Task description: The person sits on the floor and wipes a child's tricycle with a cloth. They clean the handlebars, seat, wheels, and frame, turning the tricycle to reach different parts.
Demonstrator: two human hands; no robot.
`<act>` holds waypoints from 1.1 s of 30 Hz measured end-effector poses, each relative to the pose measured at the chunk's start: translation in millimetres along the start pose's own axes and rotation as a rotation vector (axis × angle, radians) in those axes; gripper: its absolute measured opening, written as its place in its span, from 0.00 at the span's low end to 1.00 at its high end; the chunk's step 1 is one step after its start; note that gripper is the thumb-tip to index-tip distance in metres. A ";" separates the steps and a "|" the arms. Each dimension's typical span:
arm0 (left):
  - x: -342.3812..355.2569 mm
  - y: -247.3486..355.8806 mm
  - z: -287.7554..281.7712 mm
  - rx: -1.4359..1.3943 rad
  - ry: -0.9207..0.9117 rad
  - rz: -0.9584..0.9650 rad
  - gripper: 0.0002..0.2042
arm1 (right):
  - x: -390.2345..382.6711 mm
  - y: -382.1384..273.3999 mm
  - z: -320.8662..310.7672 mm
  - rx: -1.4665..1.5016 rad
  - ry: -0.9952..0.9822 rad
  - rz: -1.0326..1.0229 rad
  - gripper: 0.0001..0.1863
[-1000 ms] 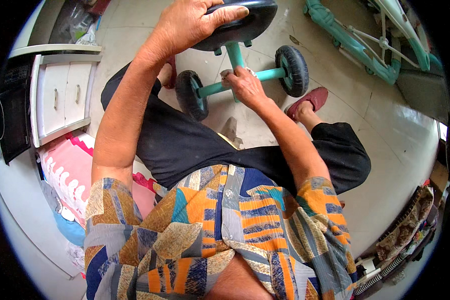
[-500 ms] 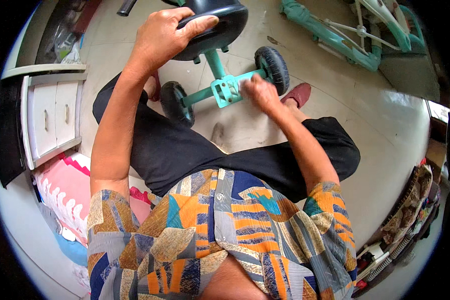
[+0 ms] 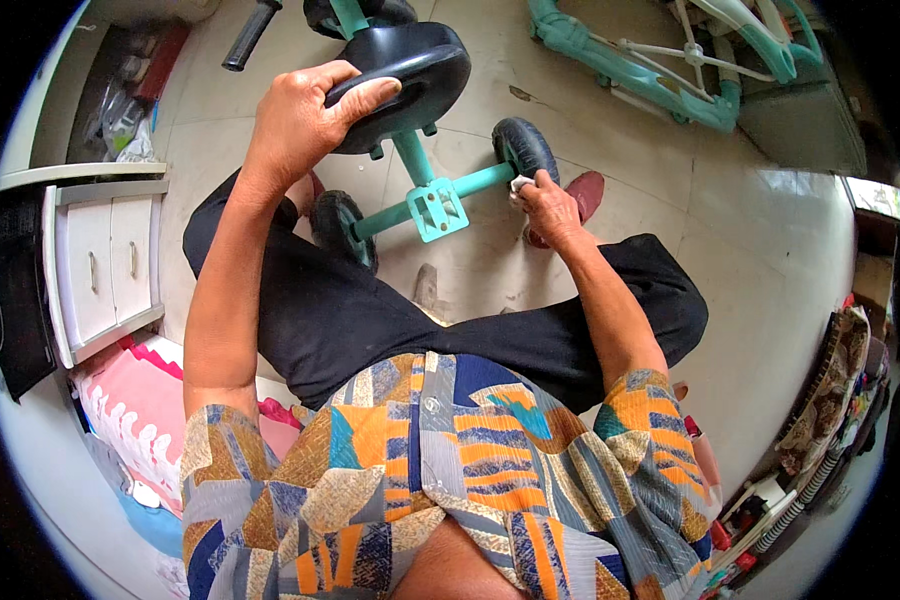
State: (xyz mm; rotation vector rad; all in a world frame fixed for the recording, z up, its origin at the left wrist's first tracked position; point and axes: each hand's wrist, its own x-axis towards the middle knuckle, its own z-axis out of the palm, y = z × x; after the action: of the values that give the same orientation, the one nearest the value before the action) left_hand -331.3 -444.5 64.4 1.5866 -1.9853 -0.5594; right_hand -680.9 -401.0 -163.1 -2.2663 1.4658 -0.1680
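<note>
A child's tricycle with a teal frame (image 3: 412, 158) stands on the floor between my legs. My left hand (image 3: 305, 125) is closed on the edge of its black seat (image 3: 430, 75), thumb on top. My right hand (image 3: 553, 212) pinches a small crumpled white cloth (image 3: 519, 187) against the right end of the rear axle (image 3: 483, 180), beside the right rear wheel (image 3: 525, 147). The left rear wheel (image 3: 336, 228) sits near my left shin. A square teal bracket (image 3: 437, 210) with cutouts is at the axle's middle.
A black handlebar grip (image 3: 253, 35) shows at the upper left. Another teal and white frame (image 3: 660, 80) lies at the upper right. A white cabinet (image 3: 110, 250) stands at left, above pink fabric (image 3: 135, 400). Several items crowd the lower right around patterned cloth (image 3: 820, 390).
My right hand has moved right along the axle, from near the bracket to the wheel, with the white cloth. My left hand still holds the seat; the tricycle appears slightly lower and further left.
</note>
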 end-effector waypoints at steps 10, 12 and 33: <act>-7.2 7.0 5.2 0.085 0.136 0.021 0.18 | 20.1 -1.7 2.1 -0.004 0.494 0.101 0.14; -6.7 7.9 6.2 0.085 0.213 0.105 0.20 | 26.5 -2.0 7.5 -0.032 0.488 0.082 0.20; 1.3 13.6 1.3 0.140 0.169 0.198 0.22 | 225.6 9.7 52.4 -0.449 -0.741 0.221 0.18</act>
State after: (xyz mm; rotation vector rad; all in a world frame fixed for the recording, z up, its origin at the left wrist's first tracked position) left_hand -342.7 -442.7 72.0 1.4429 -2.0577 -0.2063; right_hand -574.2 -590.4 -243.7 -2.0805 1.3868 1.0449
